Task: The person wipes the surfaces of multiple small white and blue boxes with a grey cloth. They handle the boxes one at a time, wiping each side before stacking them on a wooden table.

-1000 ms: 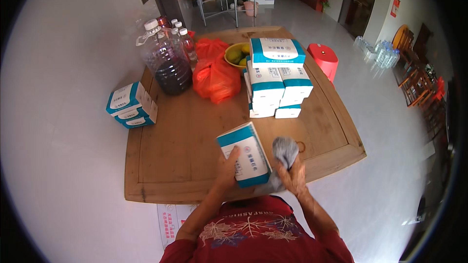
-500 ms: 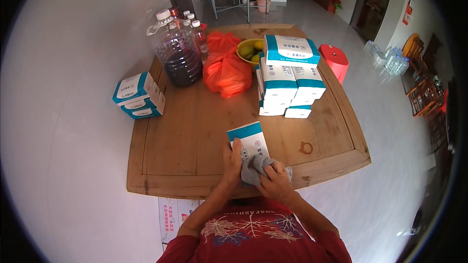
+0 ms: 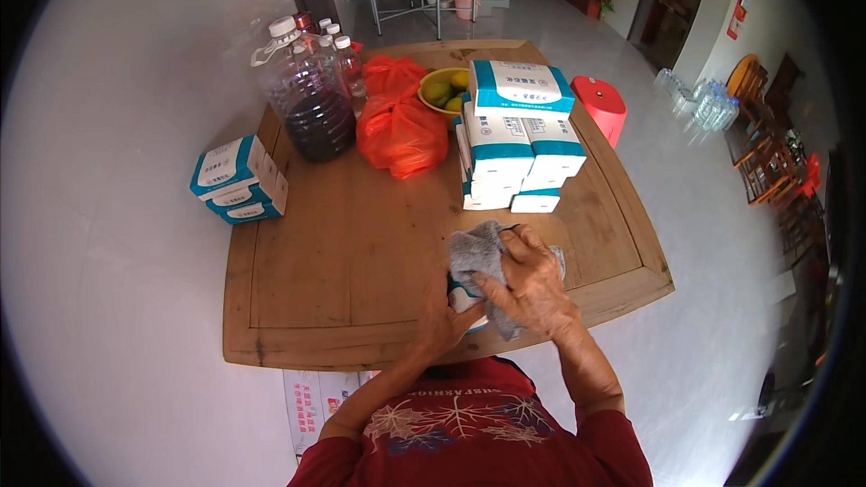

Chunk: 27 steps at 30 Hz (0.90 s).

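Observation:
My left hand [image 3: 440, 325] grips a white and teal tissue box [image 3: 462, 294] at the near edge of the table. Most of that box is hidden under a grey cloth [image 3: 478, 252]. My right hand [image 3: 534, 287] is closed on the cloth and presses it over the box's top. Beyond my hands, on the right, rises a pile of similar boxes [image 3: 519, 90], with one lying across the top. A smaller stack of them [image 3: 236, 171] sits at the table's left edge.
The wooden table [image 3: 307, 280] also bears a large jug of dark liquid [image 3: 316, 117], clear bottles [image 3: 350, 72], red plastic bags [image 3: 401, 135] and a yellow bowl of fruit [image 3: 440, 95]. A red stool [image 3: 600, 108] stands past its right side. Bottle packs [image 3: 713, 106] lie on the floor.
My right hand has moved the cloth up and forward over the box, covering its printed face. My left hand has shifted slightly toward me, and the whole view has swung a little.

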Each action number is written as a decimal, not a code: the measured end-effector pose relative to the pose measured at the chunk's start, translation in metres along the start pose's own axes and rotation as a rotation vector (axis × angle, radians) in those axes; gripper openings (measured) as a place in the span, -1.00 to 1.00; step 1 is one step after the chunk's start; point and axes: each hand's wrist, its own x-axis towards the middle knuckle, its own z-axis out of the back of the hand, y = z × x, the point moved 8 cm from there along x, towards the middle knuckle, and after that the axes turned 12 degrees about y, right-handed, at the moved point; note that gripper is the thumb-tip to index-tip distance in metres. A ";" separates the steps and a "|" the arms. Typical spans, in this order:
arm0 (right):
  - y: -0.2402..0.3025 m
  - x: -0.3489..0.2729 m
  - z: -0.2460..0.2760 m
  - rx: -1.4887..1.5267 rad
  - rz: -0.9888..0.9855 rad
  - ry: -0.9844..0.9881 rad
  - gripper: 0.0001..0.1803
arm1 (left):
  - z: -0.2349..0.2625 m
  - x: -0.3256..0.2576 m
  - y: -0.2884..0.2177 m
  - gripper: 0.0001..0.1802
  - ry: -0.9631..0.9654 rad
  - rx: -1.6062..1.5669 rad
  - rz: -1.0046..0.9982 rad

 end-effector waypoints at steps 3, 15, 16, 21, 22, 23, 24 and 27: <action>-0.031 -0.013 -0.002 0.180 -0.127 0.048 -0.67 | 0.001 -0.001 -0.014 -0.18 0.019 -0.038 -0.001; 0.016 0.007 -0.001 0.119 0.062 0.178 -0.69 | -0.010 -0.008 0.007 -0.37 0.217 0.152 -0.057; 0.008 0.006 -0.002 0.179 0.037 0.123 -0.70 | -0.009 -0.008 0.004 -0.35 0.203 0.140 -0.053; -0.069 -0.026 -0.045 0.860 -0.654 0.406 -0.60 | -0.002 -0.003 -0.027 -0.24 0.122 0.074 -0.026; -0.092 -0.048 -0.067 1.051 -0.780 0.482 -0.49 | -0.002 -0.004 -0.022 -0.24 0.118 -0.023 -0.025; -0.094 -0.051 -0.073 1.193 -0.789 0.375 -0.46 | -0.002 -0.005 -0.011 -0.25 0.111 -0.115 -0.024; -0.092 -0.056 -0.076 1.328 -0.798 0.265 -0.43 | -0.001 -0.005 -0.006 -0.25 0.104 -0.214 -0.024; -0.083 -0.064 -0.104 1.737 -0.851 -0.153 -0.36 | 0.000 -0.004 0.005 -0.23 0.097 -0.530 0.050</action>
